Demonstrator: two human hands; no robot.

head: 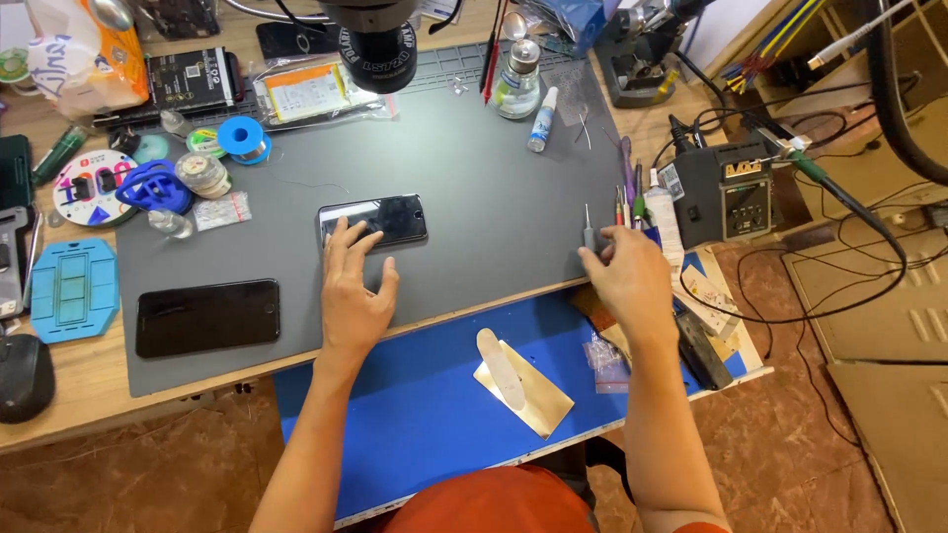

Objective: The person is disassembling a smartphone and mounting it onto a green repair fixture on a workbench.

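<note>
1. Because the grey mat (474, 168) covers most of the worktop (89, 380), everything I work on sits on it, with the blue lower shelf (425, 395) under my wrists as an arm rest, I judge.
2. At the mat's right edge stands a soldering station (726, 192), close enough for my right arm to reach, its cables trailing off the worktop's right side.
3. Near the mat's front left corner lies a second dark phone (207, 316), face up and well apart from my hands, seemingly parked.
4. At the mat's middle lies the small dark phone (373, 219); my left hand (355, 286) rests flat, fingers spread, fingertips touching its near edge, apparently to stop it sliding.
5. At the mat's front right edge, my right hand (627, 281) has its grip pinching a thin tool (590, 233), tip pointing up.
</note>
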